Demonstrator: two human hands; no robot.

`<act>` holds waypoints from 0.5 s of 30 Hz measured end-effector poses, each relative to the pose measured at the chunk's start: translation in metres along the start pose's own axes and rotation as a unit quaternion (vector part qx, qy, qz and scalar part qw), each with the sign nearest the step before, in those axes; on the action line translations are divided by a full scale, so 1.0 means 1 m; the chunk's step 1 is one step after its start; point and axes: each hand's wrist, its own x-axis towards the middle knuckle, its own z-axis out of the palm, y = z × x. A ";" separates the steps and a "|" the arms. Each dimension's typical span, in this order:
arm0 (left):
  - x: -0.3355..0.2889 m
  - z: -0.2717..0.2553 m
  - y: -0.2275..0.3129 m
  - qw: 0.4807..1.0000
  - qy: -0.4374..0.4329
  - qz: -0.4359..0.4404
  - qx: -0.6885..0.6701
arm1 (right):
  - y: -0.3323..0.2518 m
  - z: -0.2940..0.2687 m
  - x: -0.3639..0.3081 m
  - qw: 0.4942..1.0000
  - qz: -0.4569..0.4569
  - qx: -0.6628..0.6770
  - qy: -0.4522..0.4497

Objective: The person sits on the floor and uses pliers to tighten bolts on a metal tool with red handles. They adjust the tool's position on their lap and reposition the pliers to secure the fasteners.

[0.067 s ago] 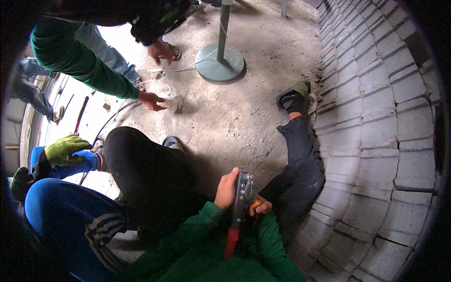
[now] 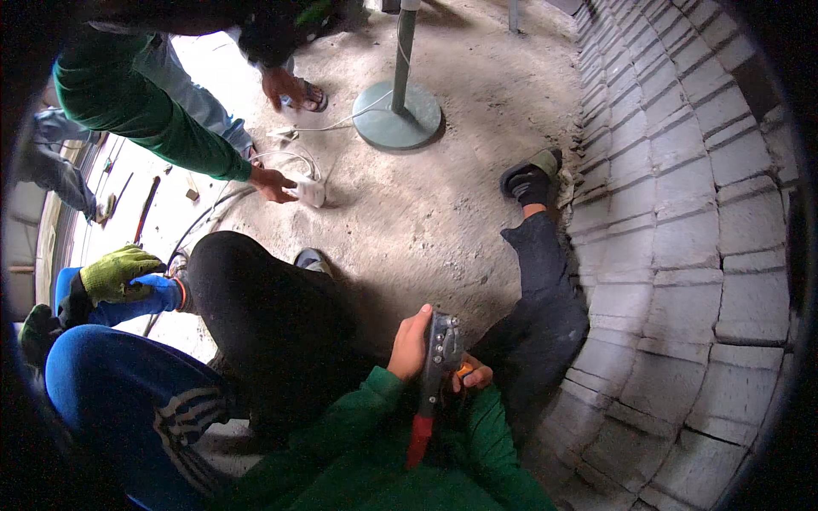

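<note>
Close to my body, my left hand [image 2: 410, 345] is closed round crimping pliers [image 2: 440, 353] with a dark, bolted metal head and a red grip [image 2: 418, 441]. The head points up and away from me, and the red grip hangs toward my lap. On the pliers' other side, my right hand [image 2: 477, 375] has its fingers bent in around a small orange piece [image 2: 464, 370]. Whether that piece belongs to the pliers I cannot tell. My fingers and the tool hide what lies between the jaws.
A grey block wall [image 2: 682, 221] rises at the right. Ahead, a round-based stand [image 2: 397, 116] carries a white cable. A co-worker's hand [image 2: 274, 183] touches a white object [image 2: 311, 192] on the floor. Another person's yellow-green glove [image 2: 119, 272] rests at the left.
The co-worker's white object and its looped cable have shifted slightly on the floor ahead. My hands and the crimping pliers have stayed in place.
</note>
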 end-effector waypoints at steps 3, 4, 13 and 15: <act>0.000 -0.002 -0.002 1.000 0.001 0.008 0.018 | 0.004 -0.008 -0.001 1.000 -0.004 -0.016 0.004; -0.001 0.000 0.000 1.000 -0.001 0.006 0.015 | 0.008 -0.008 -0.005 1.000 -0.011 -0.009 0.023; 0.009 -0.013 -0.018 0.999 0.005 0.021 0.036 | -0.012 0.026 0.012 0.997 -0.028 -0.041 -0.052; 0.008 -0.012 -0.019 0.999 0.008 0.024 0.043 | -0.011 0.024 0.013 0.996 -0.037 -0.032 -0.075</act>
